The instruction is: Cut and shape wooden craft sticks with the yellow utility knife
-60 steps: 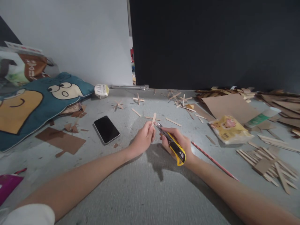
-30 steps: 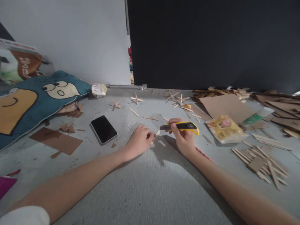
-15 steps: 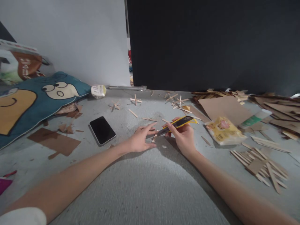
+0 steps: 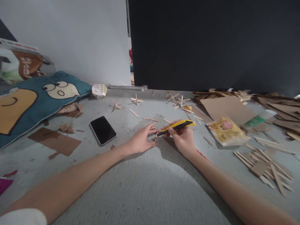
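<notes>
My right hand is closed around a yellow and black utility knife, its front end pointing left and down. That end meets a short piece of wooden craft stick on the grey surface. My left hand steadies this piece between thumb and fingertips, the fingers partly hiding it. Just beyond the hands lie loose craft sticks. Farther back stand small crossed-stick pieces, one of them a stick star.
A phone lies left of my left hand, near cut cardboard and a blue cushion. To the right are a yellow tissue pack, a glue stick, a pile of craft sticks and cardboard sheets. Upright panels close off the back.
The knife has tilted a little flatter and its tip has shifted slightly on the stick piece. My left hand stays nearly still. The view has moved slightly.
</notes>
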The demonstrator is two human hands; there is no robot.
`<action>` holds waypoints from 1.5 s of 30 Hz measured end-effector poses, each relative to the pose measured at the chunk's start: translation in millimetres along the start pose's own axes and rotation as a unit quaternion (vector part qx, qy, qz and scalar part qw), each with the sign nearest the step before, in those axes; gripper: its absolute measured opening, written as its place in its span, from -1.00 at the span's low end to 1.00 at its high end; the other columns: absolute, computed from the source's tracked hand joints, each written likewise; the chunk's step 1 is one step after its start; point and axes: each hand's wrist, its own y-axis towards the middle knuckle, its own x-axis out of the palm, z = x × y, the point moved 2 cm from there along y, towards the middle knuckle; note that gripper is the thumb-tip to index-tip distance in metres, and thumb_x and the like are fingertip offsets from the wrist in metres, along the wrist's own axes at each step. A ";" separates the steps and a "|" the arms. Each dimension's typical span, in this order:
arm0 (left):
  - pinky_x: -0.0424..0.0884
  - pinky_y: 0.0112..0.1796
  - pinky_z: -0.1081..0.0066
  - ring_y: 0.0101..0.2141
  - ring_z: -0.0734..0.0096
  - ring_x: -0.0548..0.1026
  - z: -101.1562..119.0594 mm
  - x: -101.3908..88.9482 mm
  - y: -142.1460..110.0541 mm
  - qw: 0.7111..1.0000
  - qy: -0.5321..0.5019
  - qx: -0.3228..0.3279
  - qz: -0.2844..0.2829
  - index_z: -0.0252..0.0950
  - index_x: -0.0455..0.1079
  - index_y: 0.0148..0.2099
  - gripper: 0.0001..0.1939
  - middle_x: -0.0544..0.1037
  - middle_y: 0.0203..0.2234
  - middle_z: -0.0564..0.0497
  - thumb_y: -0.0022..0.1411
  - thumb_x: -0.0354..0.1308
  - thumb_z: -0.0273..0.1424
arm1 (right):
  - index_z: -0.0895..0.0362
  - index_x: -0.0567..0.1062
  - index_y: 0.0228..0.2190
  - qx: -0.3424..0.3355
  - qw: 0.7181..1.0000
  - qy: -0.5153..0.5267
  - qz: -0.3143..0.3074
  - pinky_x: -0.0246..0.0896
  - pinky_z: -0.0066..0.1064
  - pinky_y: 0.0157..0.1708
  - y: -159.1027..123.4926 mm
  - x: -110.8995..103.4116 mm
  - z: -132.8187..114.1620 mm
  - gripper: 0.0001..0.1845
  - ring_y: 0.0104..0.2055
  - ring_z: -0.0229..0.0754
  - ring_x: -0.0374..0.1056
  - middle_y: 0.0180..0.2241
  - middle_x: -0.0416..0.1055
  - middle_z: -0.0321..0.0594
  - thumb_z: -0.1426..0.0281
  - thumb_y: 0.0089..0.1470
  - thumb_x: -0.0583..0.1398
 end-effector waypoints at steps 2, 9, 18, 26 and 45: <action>0.25 0.27 -0.18 0.35 -0.11 0.30 0.7 -0.5 -0.2 1.000 0.006 -0.007 -0.002 -0.16 0.00 0.48 -0.10 0.49 0.24 -0.24 0.23 0.38 -0.35 | 0.07 0.42 -0.28 0.002 1.000 -0.001 -0.003 0.53 -0.27 -0.42 -0.4 0.6 1.2 -0.53 -0.48 -0.11 0.54 -0.40 0.64 -0.13 0.00 0.05 0.40; 0.23 0.28 -0.15 0.38 -0.09 0.26 1.0 -0.5 -0.2 1.000 0.009 -0.004 -0.007 -0.15 0.00 0.47 -0.14 0.49 0.25 -0.21 0.26 0.34 -0.30 | 0.06 0.42 -0.28 0.005 1.000 -0.023 -0.019 0.54 -0.22 -0.38 -0.3 1.5 1.2 -0.54 -0.47 -0.09 0.53 -0.37 0.64 -0.11 -0.03 0.08 0.37; 0.21 0.30 -0.15 0.36 -0.11 0.29 -1.0 1.1 0.3 1.000 0.014 -0.008 -0.001 -0.23 0.04 0.43 -0.17 0.47 0.26 -0.27 0.23 0.35 -0.30 | 0.09 0.47 -0.31 -0.004 0.999 -0.054 -0.005 0.57 -0.21 -0.38 -2.5 2.7 1.3 -0.53 -0.46 -0.07 0.56 -0.40 0.63 -0.10 -0.04 0.04 0.38; 0.29 0.23 -0.07 0.28 -0.05 0.35 2.9 3.3 -3.4 0.998 0.050 0.014 0.039 -0.18 0.07 0.38 -0.22 0.48 0.21 -0.23 0.21 0.35 -0.36 | 0.09 0.50 -0.37 -0.010 0.996 -0.083 -0.005 0.56 -0.21 -0.39 8.2 5.2 4.5 -0.54 -0.41 0.01 0.60 -0.42 0.63 -0.08 -0.05 0.06 0.37; 0.43 0.02 -0.01 -0.03 -0.01 0.44 12.4 3.0 -17.9 0.954 0.286 0.057 0.073 -0.30 0.54 -0.21 -0.73 0.54 -0.29 -0.17 0.47 0.02 -0.46 | 0.08 0.44 -0.30 -0.079 0.989 -0.018 0.123 0.51 -0.34 -0.44 -3.2 3.1 -10.8 -0.65 -0.44 -0.18 0.54 -0.37 0.62 -0.19 0.08 0.19 0.35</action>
